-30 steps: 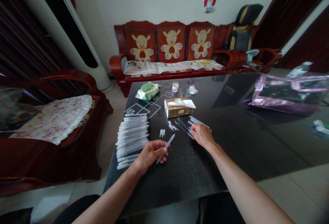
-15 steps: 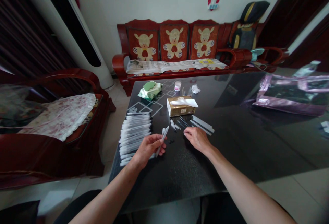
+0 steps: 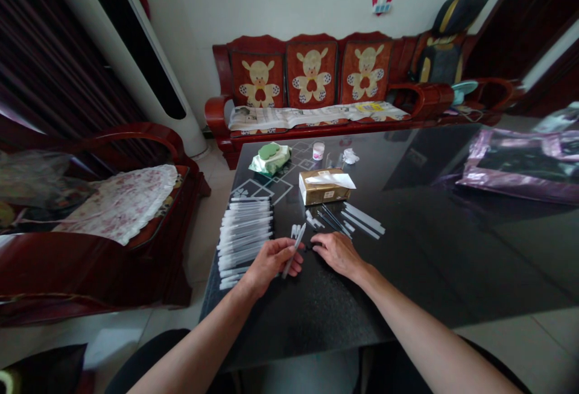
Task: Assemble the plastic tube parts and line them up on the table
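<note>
My left hand (image 3: pixel 277 262) is closed around a translucent pen (image 3: pixel 295 250), held tilted with its pointed end up. Close to its right, my right hand (image 3: pixel 335 254) reaches down to the table, fingertips pinched together at some tiny black pieces (image 3: pixel 308 248). Whether a piece is between those fingertips is hidden. Several finished-looking white pens (image 3: pixel 244 231) lie side by side in a stack left of my left hand. Beyond the hands are small white pen caps (image 3: pixel 313 220), thin dark refills (image 3: pixel 333 219) and pale clear tubes (image 3: pixel 364 219).
A gold tissue box (image 3: pixel 323 192) stands behind the pen parts. Farther back are a green wipes pack (image 3: pixel 270 160), a small white jar (image 3: pixel 318 151) and a crumpled tissue (image 3: pixel 350 156). A shiny pink bag (image 3: pixel 520 165) lies on the right of the black table (image 3: pixel 420 249).
My right hand has shifted left from the refills and tubes to the tiny black pieces, closer to my left hand. My left hand still grips the pen. The view has turned slightly.
</note>
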A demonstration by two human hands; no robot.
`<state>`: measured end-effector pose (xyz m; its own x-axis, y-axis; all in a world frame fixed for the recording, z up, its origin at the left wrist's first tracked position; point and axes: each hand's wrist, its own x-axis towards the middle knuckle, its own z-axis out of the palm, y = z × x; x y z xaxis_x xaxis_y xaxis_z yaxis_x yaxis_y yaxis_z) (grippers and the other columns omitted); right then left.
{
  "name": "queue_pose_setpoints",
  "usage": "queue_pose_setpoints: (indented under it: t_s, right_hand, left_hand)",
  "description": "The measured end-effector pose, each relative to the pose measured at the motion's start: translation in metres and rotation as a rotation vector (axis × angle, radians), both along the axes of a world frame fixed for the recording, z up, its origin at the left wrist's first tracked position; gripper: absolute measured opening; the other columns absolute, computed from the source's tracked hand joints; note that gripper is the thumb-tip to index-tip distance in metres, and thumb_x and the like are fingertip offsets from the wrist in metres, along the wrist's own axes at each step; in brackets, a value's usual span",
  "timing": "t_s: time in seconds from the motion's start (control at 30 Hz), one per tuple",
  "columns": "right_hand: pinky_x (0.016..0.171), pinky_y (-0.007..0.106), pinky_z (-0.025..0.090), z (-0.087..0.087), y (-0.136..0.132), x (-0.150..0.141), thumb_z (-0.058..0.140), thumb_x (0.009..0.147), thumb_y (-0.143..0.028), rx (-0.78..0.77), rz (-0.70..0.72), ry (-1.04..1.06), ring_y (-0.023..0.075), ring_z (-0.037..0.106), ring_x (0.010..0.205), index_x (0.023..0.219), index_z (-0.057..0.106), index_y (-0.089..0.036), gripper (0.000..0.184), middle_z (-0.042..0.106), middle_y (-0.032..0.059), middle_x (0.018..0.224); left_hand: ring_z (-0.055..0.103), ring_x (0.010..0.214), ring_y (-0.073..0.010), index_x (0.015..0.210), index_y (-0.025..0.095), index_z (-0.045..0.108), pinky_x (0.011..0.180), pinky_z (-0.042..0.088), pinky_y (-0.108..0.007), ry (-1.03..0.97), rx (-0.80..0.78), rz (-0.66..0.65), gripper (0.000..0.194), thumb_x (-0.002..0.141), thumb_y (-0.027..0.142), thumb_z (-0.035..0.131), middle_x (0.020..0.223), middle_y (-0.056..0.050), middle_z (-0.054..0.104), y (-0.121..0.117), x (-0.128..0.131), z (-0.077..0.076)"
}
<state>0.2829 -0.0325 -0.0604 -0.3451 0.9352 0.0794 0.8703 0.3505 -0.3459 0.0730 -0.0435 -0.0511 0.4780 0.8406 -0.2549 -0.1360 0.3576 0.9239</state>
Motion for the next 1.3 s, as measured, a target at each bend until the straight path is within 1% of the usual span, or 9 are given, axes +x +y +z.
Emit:
queue_pose_setpoints:
  t_s: [0.07,0.33,0.47,0.67,0.8,0.9,1.0,1.07,1.3]
  right_hand:
    - [0.077,0.026,0.044,0.003,0.003,0.007,0.055,0.087,-0.027,0.014,-0.062,-0.033,0.02,0.068,0.09,0.099,0.071,-0.025,0.019,0.075,0.0031,0.093]
    - [0.061,0.027,0.041,0.015,0.019,0.068,0.052,0.085,-0.027,0.056,-0.523,-0.19,0.0213,0.068,0.08,0.083,0.073,-0.024,0.021,0.074,0.0054,0.084]
    - [0.061,0.026,0.042,0.011,0.022,0.079,0.05,0.087,-0.028,0.053,-0.518,-0.213,0.0208,0.068,0.08,0.084,0.073,-0.026,0.024,0.074,0.0045,0.086]
    - [0.063,0.03,0.046,0.0,0.022,0.063,0.053,0.085,-0.027,0.048,-0.448,-0.288,0.0248,0.069,0.076,0.081,0.07,-0.017,0.02,0.072,0.0114,0.078]
    - [0.063,0.034,0.048,0.004,0.02,0.057,0.05,0.086,-0.024,0.087,-0.453,-0.242,0.0268,0.069,0.073,0.085,0.067,-0.013,0.02,0.071,0.0144,0.075]
    - [0.06,0.03,0.051,0.009,0.018,0.053,0.05,0.086,-0.026,0.016,-0.368,0.107,0.0219,0.069,0.067,0.084,0.064,-0.015,0.018,0.07,0.0091,0.071]
    - [0.051,0.028,0.053,0.012,0.016,0.048,0.057,0.083,-0.034,-0.249,-0.222,0.707,0.0189,0.068,0.057,0.085,0.062,-0.014,0.021,0.069,0.0063,0.066]
    - [0.05,0.029,0.055,0.013,0.016,0.046,0.065,0.077,-0.037,-0.364,-0.161,0.935,0.0192,0.068,0.056,0.084,0.064,-0.012,0.026,0.069,0.0065,0.066]
    - [0.053,0.029,0.057,0.015,0.014,0.04,0.074,0.072,-0.031,-0.416,-0.074,1.077,0.0173,0.067,0.056,0.085,0.071,-0.009,0.026,0.07,0.0063,0.063]
  left_hand:
    - [0.062,0.061,-0.0136,0.102,0.011,0.064,0.057,0.049,-0.024,0.005,-0.007,0.013,0.037,0.08,0.04,0.064,0.078,-0.007,0.066,0.0,0.0,0.0]
    - [0.062,0.06,-0.0133,0.099,0.011,0.064,0.057,0.049,-0.024,0.018,-0.01,0.057,0.036,0.078,0.04,0.066,0.075,-0.006,0.066,0.002,-0.002,-0.001]
    - [0.062,0.06,-0.0133,0.098,0.011,0.063,0.056,0.049,-0.024,0.008,-0.014,0.046,0.035,0.079,0.04,0.066,0.075,-0.006,0.066,0.001,-0.001,-0.001]
    - [0.061,0.058,-0.0126,0.098,0.011,0.064,0.055,0.048,-0.024,0.032,-0.005,0.022,0.036,0.077,0.039,0.068,0.074,-0.006,0.065,-0.001,0.001,-0.002]
    - [0.059,0.055,-0.0113,0.097,0.011,0.064,0.052,0.046,-0.022,0.035,0.019,0.01,0.036,0.075,0.039,0.07,0.071,-0.004,0.064,-0.001,0.0,-0.002]
    - [0.058,0.053,-0.0104,0.096,0.011,0.065,0.051,0.045,-0.021,0.045,0.046,-0.003,0.036,0.076,0.04,0.07,0.07,-0.003,0.063,-0.001,0.0,0.0]
    - [0.058,0.053,-0.01,0.097,0.01,0.066,0.051,0.046,-0.021,0.078,0.069,-0.011,0.037,0.075,0.04,0.07,0.069,-0.003,0.062,-0.001,0.001,0.0]
    - [0.057,0.053,-0.0098,0.098,0.011,0.066,0.051,0.046,-0.021,0.099,0.079,-0.018,0.037,0.075,0.04,0.07,0.07,-0.003,0.063,-0.001,0.001,-0.001]
    - [0.057,0.053,-0.0095,0.1,0.01,0.068,0.051,0.046,-0.021,0.134,0.13,-0.059,0.038,0.077,0.041,0.068,0.07,-0.004,0.063,0.0,0.002,-0.005]
